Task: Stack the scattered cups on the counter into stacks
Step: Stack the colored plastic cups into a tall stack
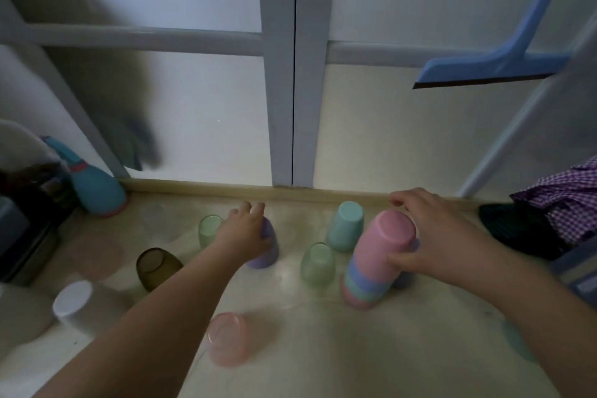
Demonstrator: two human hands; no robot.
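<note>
A stack of upturned cups [371,271], pink on top with blue, green and pink bands below, stands right of centre. My right hand [433,236] grips its upper part. My left hand [245,229] is closed over a purple upturned cup [266,255] at the middle. Loose cups stand around: a teal cup [345,226], a clear green cup [318,263], another clear green cup [208,229], a brown cup [156,266], a white cup [76,304] and a clear pink cup [227,338].
The pale counter [307,349] ends at a window frame [284,74] behind. A blue spray bottle [95,187] and dark boxes [26,229] sit far left. Checked purple cloth [568,200] lies at the right. A blue squeegee [491,64] hangs above right.
</note>
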